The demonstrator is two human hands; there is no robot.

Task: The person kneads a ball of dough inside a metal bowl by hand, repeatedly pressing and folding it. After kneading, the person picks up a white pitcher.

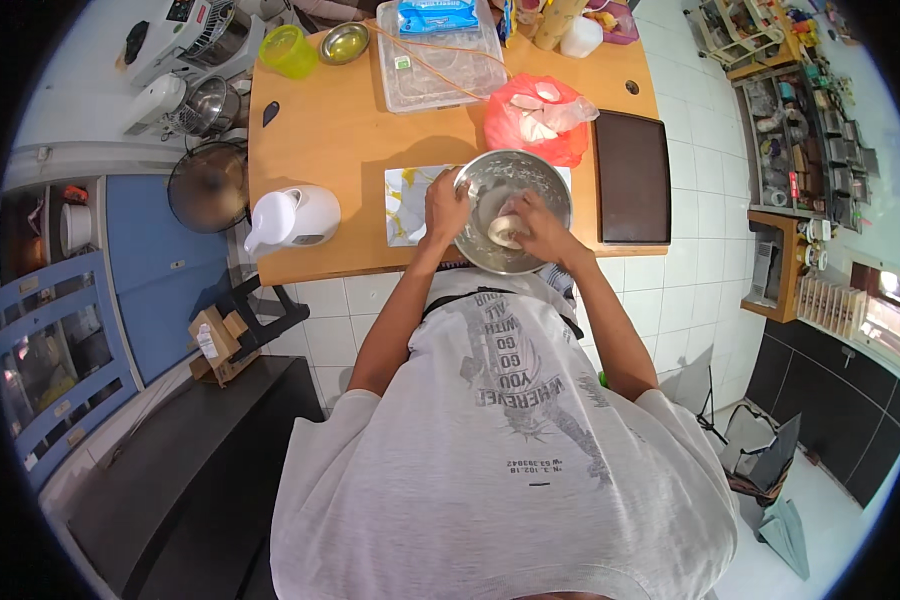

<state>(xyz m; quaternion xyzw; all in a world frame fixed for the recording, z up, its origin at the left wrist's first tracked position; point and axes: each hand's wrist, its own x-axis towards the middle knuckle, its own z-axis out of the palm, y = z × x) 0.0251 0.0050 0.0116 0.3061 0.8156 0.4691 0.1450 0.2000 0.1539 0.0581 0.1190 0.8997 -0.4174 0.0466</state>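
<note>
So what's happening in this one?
A person is handling a pale, doughy lump in a round, silvery metal bowl at the near edge of a light-brown wooden table. The left hand holds the bowl's left rim, while the right hand reaches inside, fingers on the lump. Pale residue clings to the bowl's wall. A white plastic kettle stands to the left; a red plastic bag and a dark rectangular tray lie beyond and to the right.
</note>
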